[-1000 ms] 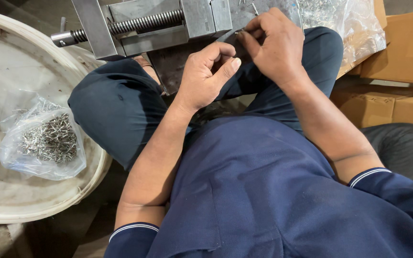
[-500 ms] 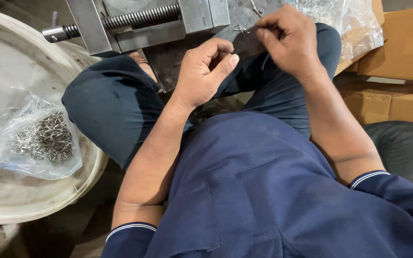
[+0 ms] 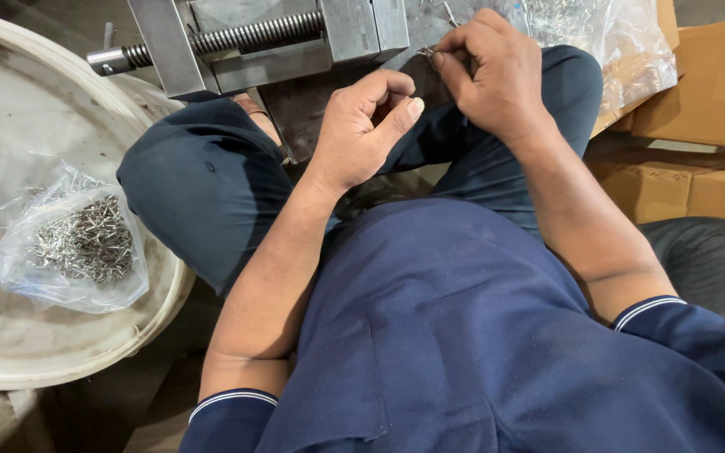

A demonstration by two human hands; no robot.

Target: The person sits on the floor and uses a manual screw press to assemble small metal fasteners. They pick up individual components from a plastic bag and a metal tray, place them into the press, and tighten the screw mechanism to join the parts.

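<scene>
Both of our bare hands work close together at the top of the head view, over our lap in dark blue trousers. Our right hand [image 3: 497, 71] is curled tight, its fingertips [image 3: 440, 60] pinching a small silvery metal piece [image 3: 426, 52] right at the edge of the grey steel bench vise [image 3: 354, 29]; the piece is too small for us to tell its exact shape. Our left hand [image 3: 362, 126] sits just beside and below the right, fingers folded in and the thumb pressed toward the forefinger, narrow; whether it grips anything we cannot tell, since the fold of the fingers hides the inside.

The vise lies across the top of the view, its threaded steel screw [image 3: 228, 38] running leftward to a blunt end, with the dark metal plate [image 3: 304, 101] under it reaching down between our knees.

To our left rests a wide, round, off-white shallow tub [image 3: 10, 335], and in it a crumpled clear plastic bag of small shiny metal pins [image 3: 77, 243], well apart from both hands. Behind our right hand lies another clear plastic bag of small metal parts [image 3: 606, 38], near the wrist but not touching. Brown cardboard boxes [image 3: 706, 84] stack at the right edge.
</scene>
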